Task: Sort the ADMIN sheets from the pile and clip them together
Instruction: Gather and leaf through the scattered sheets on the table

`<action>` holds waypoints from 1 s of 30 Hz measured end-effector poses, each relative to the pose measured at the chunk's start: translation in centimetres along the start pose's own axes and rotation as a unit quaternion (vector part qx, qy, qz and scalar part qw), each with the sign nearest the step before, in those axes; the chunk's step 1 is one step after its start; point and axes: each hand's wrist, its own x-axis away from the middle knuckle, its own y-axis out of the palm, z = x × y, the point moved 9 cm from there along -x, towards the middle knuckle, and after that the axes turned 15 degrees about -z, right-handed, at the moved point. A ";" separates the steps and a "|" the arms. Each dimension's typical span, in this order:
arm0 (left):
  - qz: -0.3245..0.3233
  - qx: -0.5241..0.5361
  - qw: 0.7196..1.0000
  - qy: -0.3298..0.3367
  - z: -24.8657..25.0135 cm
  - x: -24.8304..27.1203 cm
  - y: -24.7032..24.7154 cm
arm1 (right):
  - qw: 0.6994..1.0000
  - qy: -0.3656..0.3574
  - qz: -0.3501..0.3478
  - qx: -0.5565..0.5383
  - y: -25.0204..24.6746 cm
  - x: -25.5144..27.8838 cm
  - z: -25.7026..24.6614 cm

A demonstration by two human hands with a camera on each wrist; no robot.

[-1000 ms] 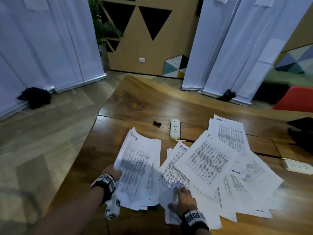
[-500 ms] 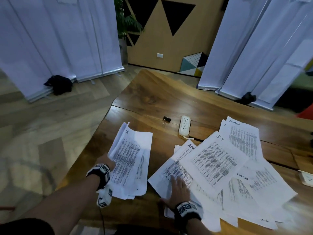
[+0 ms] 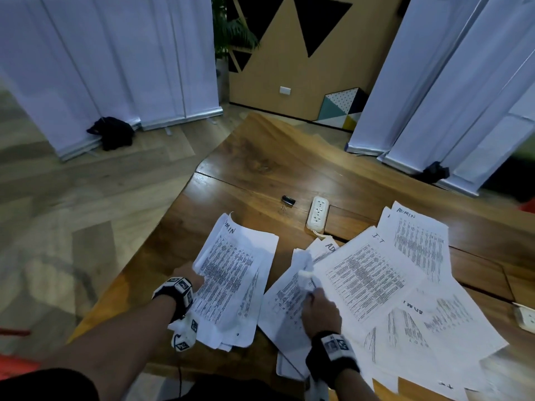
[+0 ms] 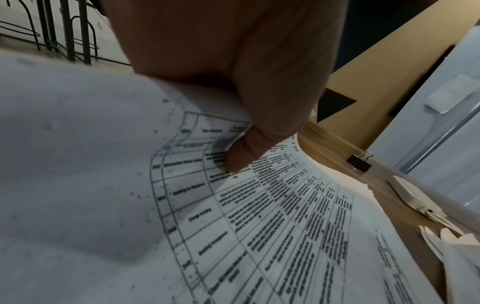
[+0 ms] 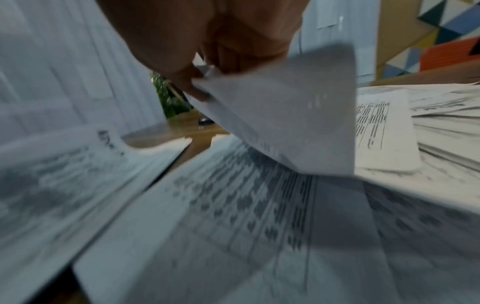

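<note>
My left hand (image 3: pixel 191 274) grips a stack of ADMIN sheets (image 3: pixel 234 273) at its left edge, above the table's left side; the thumb (image 4: pixel 241 158) presses on the top page (image 4: pixel 285 226). My right hand (image 3: pixel 317 306) pinches the folded-up corner (image 5: pixel 285 107) of an ADMIN sheet (image 3: pixel 289 290) that lies partly under an I.T sheet (image 3: pixel 367 273) in the spread pile. Another ADMIN sheet (image 3: pixel 419 241) lies at the pile's far end. A black binder clip (image 3: pixel 288 201) sits on the table beyond the held stack, also seen as a binder clip (image 4: pixel 359 161) in the left wrist view.
A white power strip (image 3: pixel 318 213) lies beside the clip on the wooden table (image 3: pixel 275 157). Further printed sheets (image 3: pixel 434 328) overlap at the right. A white socket block (image 3: pixel 525 318) sits at the right edge. The table's left edge drops to the floor.
My right hand went from lying flat on the pile to pinching and lifting a sheet's corner. The left hand's stack has drawn away to the left of the pile.
</note>
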 end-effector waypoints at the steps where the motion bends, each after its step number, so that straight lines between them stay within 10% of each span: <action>1: -0.002 0.005 1.000 0.002 0.1 0.0 0.1 | 0.999 -0.012 0.035 -0.016 -1.4 0.1 -0.3; 7: -0.059 -0.003 0.998 0.034 3.0 0.3 2.8 | 0.976 -0.199 -0.050 0.079 1.8 1.3 -8.9; 13: -0.116 0.183 0.974 0.070 5.5 1.3 5.2 | 0.913 -0.158 -0.323 0.195 11.4 1.2 -7.7; 16: -0.114 0.115 0.982 0.093 6.0 1.4 6.2 | 0.895 -0.177 -0.375 0.164 11.8 1.3 -7.5; 20: -0.049 0.033 0.990 0.129 7.1 2.7 5.8 | 0.926 -0.176 -0.330 0.050 10.3 0.4 -6.2; 24: -0.013 0.044 0.985 0.168 9.2 4.4 1.7 | 0.978 -0.087 -0.095 -0.161 3.3 -1.4 -0.3; 30: -0.164 0.180 0.927 0.286 15.3 9.3 -2.5 | 0.875 0.003 -0.116 -0.469 0.0 -3.2 3.8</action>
